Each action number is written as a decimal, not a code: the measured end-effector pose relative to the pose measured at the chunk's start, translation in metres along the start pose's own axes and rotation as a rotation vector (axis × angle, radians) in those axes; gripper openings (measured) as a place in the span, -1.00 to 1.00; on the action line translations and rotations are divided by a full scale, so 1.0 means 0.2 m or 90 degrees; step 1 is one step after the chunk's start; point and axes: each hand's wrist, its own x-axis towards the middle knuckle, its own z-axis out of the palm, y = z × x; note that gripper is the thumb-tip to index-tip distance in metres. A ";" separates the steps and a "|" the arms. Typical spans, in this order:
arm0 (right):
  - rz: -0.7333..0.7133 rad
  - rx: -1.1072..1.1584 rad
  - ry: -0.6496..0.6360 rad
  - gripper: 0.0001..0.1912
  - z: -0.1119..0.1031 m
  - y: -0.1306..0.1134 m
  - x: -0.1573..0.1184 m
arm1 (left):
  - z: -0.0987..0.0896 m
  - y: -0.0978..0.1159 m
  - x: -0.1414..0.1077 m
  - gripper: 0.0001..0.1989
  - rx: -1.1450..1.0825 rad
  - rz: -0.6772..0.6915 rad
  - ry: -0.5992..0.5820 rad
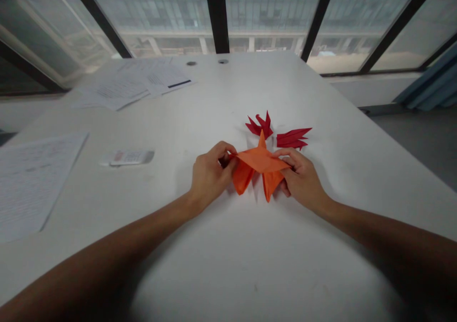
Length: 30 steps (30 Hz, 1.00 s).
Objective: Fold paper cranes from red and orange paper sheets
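From where I stand, the orange paper (260, 160) sits a little right of the middle of the frame, low over the worktop (221, 265), with a hand at each end of it. The left hand (211, 172) pinches the left corner between thumb and fingertips; the right hand (305, 179) grips the right end, fingers over the upper edge and curled round below, though I can't see exactly how the thumb meets them. Gripped at opposite ends like that, the broad top fold seems to be held open and steady, neither side able to sag. Its long axis runs across the frame, from hand to hand, dipping slightly to the right. The narrow spike points away, towards the windows, while two flaps come down towards the person. Just beyond it lie two red pieces, near each other, probably put there to be within easy reach without crowding the fingers: the left one (262, 126) fans its points up and leftward, the right one (292, 139) aims its points right. I can't tell whether the spike touches the left one. The eraser (132, 158) and the papers (132, 84) lie well off to the left, out of the hands' way.
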 end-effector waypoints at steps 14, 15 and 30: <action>-0.138 -0.018 0.065 -0.91 -0.03 0.04 0.00 | 0.04 -0.03 0.00 -0.65 -0.342 -0.036 -0.112; -0.150 -0.039 0.071 -0.88 -0.03 0.04 0.00 | 0.03 -0.03 0.00 -0.65 -0.356 -0.044 -0.119; -0.118 0.049 0.013 -0.64 -0.01 0.06 -0.01 | 0.06 -0.01 -0.03 -0.65 -0.424 -0.018 -0.095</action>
